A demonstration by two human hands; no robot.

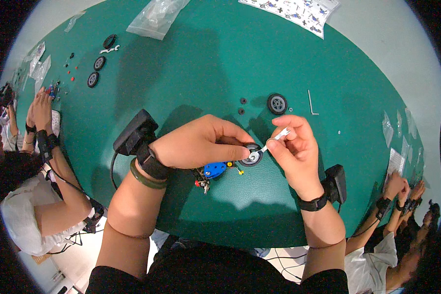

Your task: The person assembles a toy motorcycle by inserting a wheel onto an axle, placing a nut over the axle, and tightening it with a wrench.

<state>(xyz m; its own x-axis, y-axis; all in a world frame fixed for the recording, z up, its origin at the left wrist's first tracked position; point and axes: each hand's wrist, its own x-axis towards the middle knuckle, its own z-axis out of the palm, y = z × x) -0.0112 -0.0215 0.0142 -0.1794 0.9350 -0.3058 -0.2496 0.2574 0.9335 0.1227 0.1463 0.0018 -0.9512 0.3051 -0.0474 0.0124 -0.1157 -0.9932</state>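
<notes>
In front of me is a small toy vehicle with a blue body (214, 170) and a black-tyred wheel (252, 158) at its right end. My left hand (208, 144) is closed on that wheel, thumb and fingers gripping its rim. A small white wrench (277, 139) is pinched between the thumb and fingers of my right hand (295, 152). Its lower end meets the middle of the wheel, where a nut or hub shows; the exact fit is too small to tell. Yellow and red bits show along the toy's lower side, partly hidden by my left hand.
Beyond my hands lie a loose wheel (277, 104), small black rings (242, 101) and a hex key (310, 103). Farther left are more wheels (99, 63) and another wrench (110, 49). A plastic bag (157, 19) and picture sheet (294, 12) lie at the back. Other people work at both sides.
</notes>
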